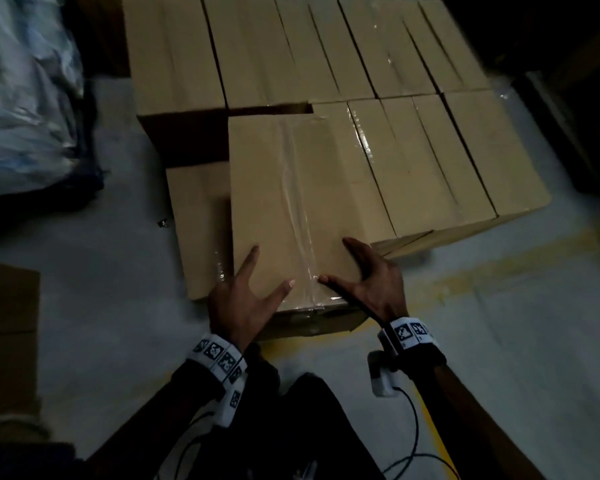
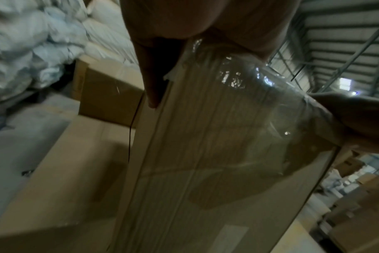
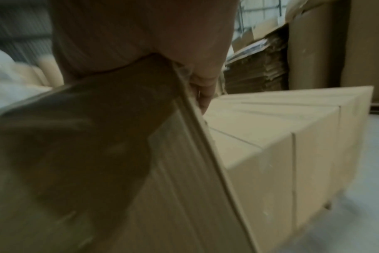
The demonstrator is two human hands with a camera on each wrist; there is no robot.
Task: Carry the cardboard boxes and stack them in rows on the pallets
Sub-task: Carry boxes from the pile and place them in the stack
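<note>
A taped cardboard box [image 1: 291, 202] lies on top of the stacked boxes, its near end sticking out towards me. My left hand [image 1: 269, 271] rests on its near left corner with thumb and forefinger spread flat on the top; in the left wrist view its fingers [image 2: 151, 77] lie straight along the box [image 2: 227, 154] edge. My right hand [image 1: 340, 263] presses the near right corner, thumb on the tape seam. Its fingers [image 3: 203, 92] reach over the right edge. Rows of stacked boxes [image 1: 413, 150] fill the pallet behind and to the right. A lower box [image 1: 198, 220] sits to the left.
White plastic-wrapped sacks [image 1: 25, 98] pile up at the left. A flat cardboard sheet [image 1: 7, 323] lies on the grey floor near my left side. A worn yellow line [image 1: 499, 271] crosses the floor at the right. Stacks of flattened cardboard [image 3: 260, 68] stand behind the pallet.
</note>
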